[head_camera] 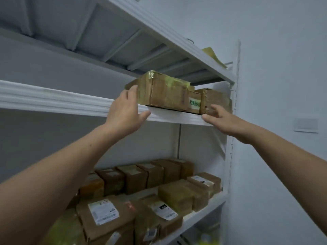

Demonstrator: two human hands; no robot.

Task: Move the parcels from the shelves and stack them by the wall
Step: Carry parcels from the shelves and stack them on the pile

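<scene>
1. Overhead, the taped parcel point(166, 94) is sitting at the front edge of the middle shelf point(53, 101).
2. The left hand point(123, 112) is laying straight fingers against its left end, not clasping it.
3. The right hand point(224, 121) is hovering with fingers spread, holding nothing, just before the right-hand parcel point(215, 99).

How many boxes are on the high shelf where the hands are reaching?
3. A big taped box sits by the left hand, a small green-labelled box in the middle, and a third box by the right hand. More may hide behind.
</scene>
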